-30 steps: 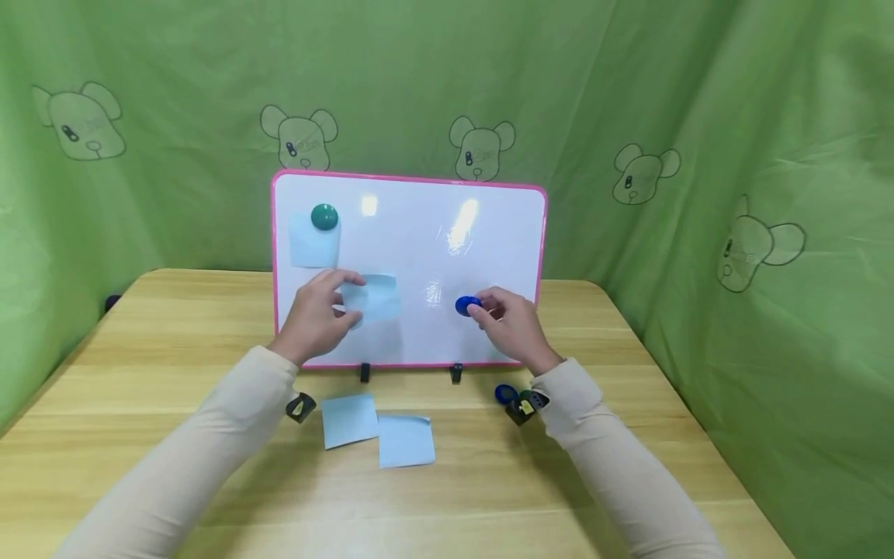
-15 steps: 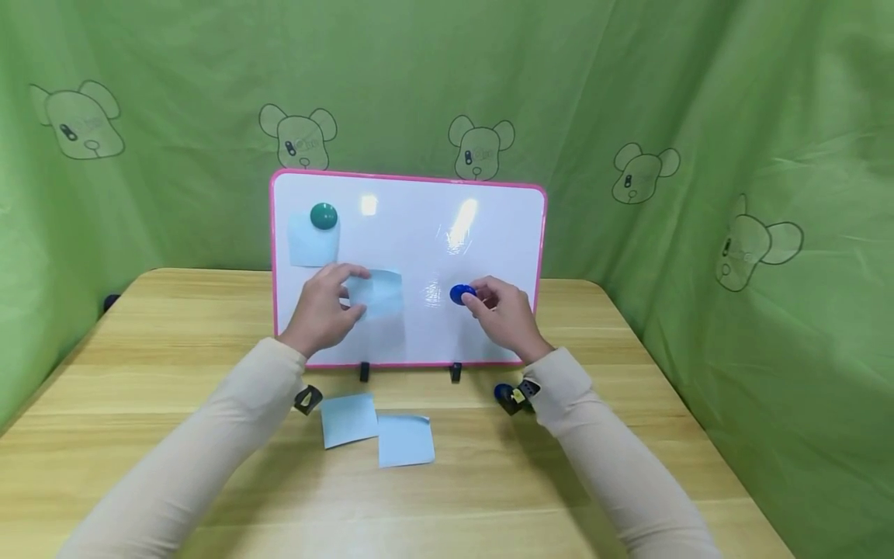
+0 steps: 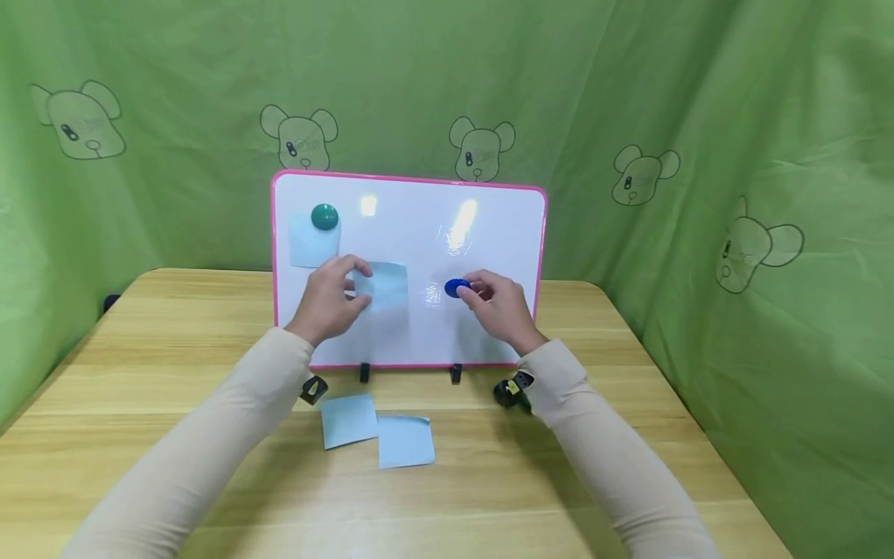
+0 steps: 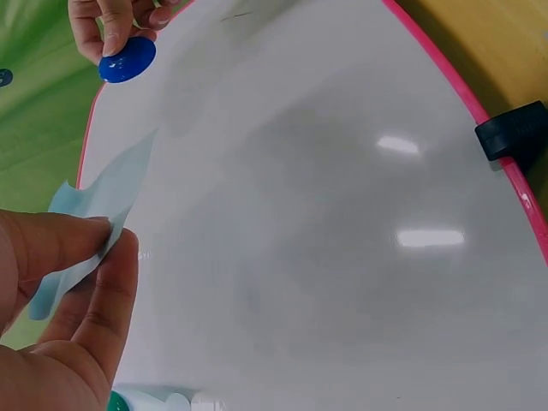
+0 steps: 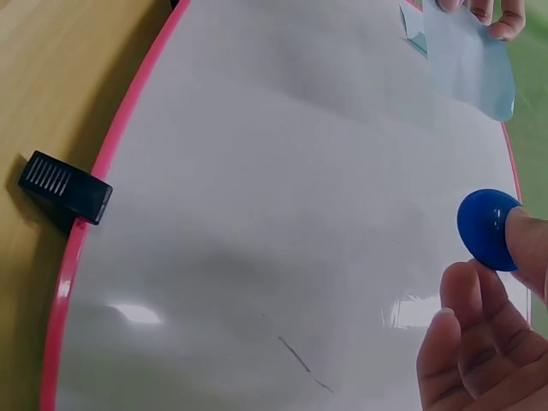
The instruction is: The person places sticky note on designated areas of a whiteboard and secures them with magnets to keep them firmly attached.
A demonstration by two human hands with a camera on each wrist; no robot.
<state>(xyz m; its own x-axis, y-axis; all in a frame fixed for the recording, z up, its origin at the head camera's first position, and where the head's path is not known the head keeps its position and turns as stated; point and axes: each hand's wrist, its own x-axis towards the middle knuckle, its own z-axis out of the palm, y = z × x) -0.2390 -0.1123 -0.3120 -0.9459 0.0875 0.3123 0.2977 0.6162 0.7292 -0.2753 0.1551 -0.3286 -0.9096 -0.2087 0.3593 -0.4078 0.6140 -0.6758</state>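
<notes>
The left hand [image 3: 328, 301] is pinching a light-blue sticky note [image 3: 388, 287], which is hanging in front of the whiteboard [image 3: 433, 338], while the right hand [image 3: 501, 309] is pinching a domed blue magnet [image 3: 454, 288] to the right of the note and apart from it. Higher up on the left, a green magnet [image 3: 324, 217] is pinning a matching sheet [image 3: 312, 250]. The step in hand seems to be positioning the note; the next move probably calls for laying it flat and bringing the blue magnet over it without letting the curling paper slip. The left hand is hiding part of the note, and the head view is leaving any contact with the board unclear. The left wrist view is cutting off the green magnet at its lower edge.
</notes>
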